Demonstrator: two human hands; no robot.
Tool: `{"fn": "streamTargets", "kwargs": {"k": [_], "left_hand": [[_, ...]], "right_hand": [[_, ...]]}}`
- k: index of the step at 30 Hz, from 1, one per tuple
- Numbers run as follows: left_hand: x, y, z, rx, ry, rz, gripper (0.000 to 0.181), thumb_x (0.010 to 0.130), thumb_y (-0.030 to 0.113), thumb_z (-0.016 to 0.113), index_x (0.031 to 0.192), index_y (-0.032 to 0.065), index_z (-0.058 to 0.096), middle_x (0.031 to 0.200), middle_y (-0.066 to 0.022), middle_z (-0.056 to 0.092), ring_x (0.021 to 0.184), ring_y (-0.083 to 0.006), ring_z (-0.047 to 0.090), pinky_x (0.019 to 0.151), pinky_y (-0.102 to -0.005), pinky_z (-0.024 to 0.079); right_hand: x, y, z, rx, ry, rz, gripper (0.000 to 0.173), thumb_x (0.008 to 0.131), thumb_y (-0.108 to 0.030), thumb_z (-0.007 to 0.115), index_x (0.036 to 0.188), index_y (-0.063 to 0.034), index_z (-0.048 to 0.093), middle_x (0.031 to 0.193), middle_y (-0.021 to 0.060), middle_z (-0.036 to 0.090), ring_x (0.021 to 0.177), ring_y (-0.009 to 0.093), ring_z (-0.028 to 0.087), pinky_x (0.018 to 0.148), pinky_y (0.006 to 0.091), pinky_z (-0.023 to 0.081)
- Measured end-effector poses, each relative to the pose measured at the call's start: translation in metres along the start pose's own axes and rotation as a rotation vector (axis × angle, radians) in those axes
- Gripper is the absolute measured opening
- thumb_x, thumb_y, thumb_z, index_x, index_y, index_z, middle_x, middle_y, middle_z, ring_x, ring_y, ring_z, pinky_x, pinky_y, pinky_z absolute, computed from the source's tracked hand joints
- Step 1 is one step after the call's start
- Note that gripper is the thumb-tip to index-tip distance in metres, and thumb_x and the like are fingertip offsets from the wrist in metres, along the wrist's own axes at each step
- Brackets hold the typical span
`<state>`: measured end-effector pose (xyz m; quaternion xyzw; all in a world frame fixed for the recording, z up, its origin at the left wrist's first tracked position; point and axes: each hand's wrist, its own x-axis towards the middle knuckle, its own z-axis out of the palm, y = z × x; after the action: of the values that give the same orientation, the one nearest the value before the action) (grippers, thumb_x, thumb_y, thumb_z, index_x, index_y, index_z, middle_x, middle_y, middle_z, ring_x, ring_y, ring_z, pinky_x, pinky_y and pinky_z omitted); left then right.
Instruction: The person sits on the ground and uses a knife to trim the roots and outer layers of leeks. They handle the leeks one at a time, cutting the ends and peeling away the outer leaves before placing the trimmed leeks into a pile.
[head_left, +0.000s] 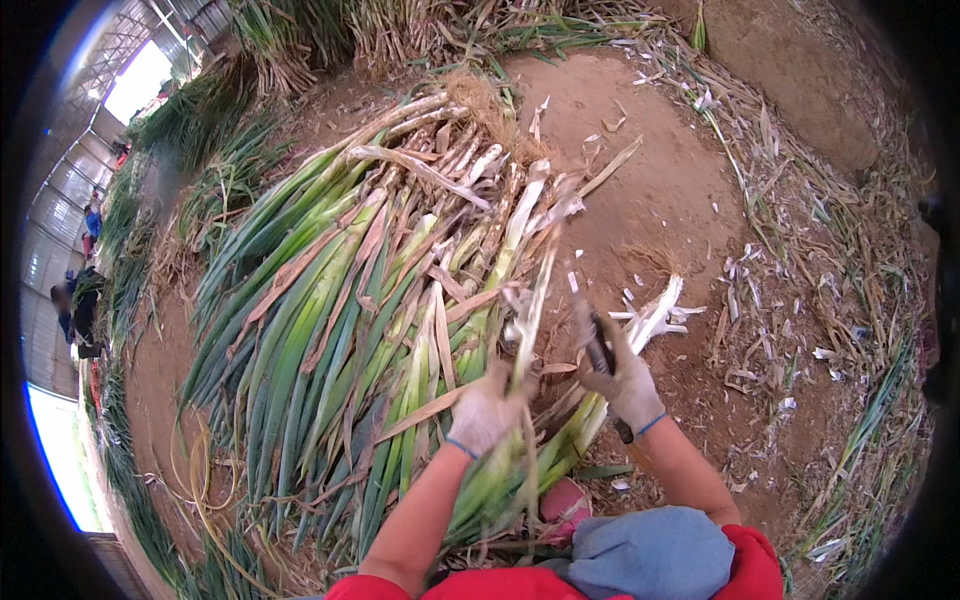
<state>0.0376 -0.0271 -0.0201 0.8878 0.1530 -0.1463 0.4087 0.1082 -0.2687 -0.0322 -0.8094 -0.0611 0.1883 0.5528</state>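
My left hand (486, 411), in a pale work glove, grips the stalk of a long green onion (534, 311). Its pale root end points away from me and is blurred. In my gloved right hand (626, 382) is a knife with a dark handle (598, 349), its blurred blade (582, 319) pointing away from me and toward the held onion. A large heap of untrimmed green onions (315, 352) spreads to the left, green leaves toward me and roots toward the far side. Beside and partly behind my right hand lies another onion with a white stem (660, 309).
Bare soil (645, 172) stretches beyond my hands. Dry peelings and leaf scraps (780, 322) litter the ground on the right. Bundled onions (277, 45) stand at the far side. A yellowish strap (199, 487) lies at lower left. People (79, 300) are in the distance at left.
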Motion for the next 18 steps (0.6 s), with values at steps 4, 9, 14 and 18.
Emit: {"fn": "streamTargets", "kwargs": {"k": [4, 9, 14, 18], "left_hand": [[0.040, -0.015, -0.031, 0.002, 0.040, -0.110, 0.068, 0.093, 0.049, 0.066, 0.137, -0.0024, 0.057, 0.114, -0.0303, 0.072, 0.106, -0.0433, 0.071, 0.096, -0.0497, 0.055], [0.038, -0.034, -0.033, 0.164, -0.030, 0.019, 0.073, 0.084, 0.035, 0.072, 0.145, -0.0008, 0.052, 0.133, -0.0301, 0.065, 0.123, -0.0439, 0.063, 0.106, -0.0462, 0.050], [0.024, -0.056, -0.021, 0.044, 0.041, 0.026, 0.083, 0.075, 0.021, 0.077, 0.150, 0.0040, 0.046, 0.135, -0.0271, 0.065, 0.128, -0.0430, 0.061, 0.108, -0.0447, 0.049], [0.023, -0.051, -0.022, -0.011, 0.017, -0.048, 0.085, 0.076, 0.017, 0.075, 0.154, 0.0078, 0.043, 0.138, -0.0252, 0.064, 0.130, -0.0414, 0.061, 0.109, -0.0446, 0.050]], "right_hand": [[-0.013, -0.042, -0.011, -0.191, -0.087, 0.078, 0.094, 0.079, -0.018, 0.084, 0.160, -0.0155, 0.036, 0.123, 0.0196, 0.071, 0.110, 0.031, 0.071, 0.097, 0.0385, 0.055], [-0.052, -0.034, 0.011, -0.435, -0.316, -0.077, 0.098, 0.076, -0.024, 0.084, 0.161, -0.0149, 0.035, 0.119, 0.0258, 0.069, 0.110, 0.040, 0.070, 0.096, 0.0445, 0.055], [-0.082, -0.021, 0.020, -0.510, -0.513, -0.083, 0.096, 0.081, -0.038, 0.079, 0.163, -0.0220, 0.031, 0.103, 0.0239, 0.069, 0.097, 0.042, 0.070, 0.085, 0.0486, 0.056], [-0.094, -0.022, 0.016, -0.534, -0.571, -0.124, 0.092, 0.083, -0.037, 0.077, 0.162, -0.0221, 0.032, 0.101, 0.0224, 0.069, 0.096, 0.043, 0.070, 0.084, 0.0499, 0.056]]}}
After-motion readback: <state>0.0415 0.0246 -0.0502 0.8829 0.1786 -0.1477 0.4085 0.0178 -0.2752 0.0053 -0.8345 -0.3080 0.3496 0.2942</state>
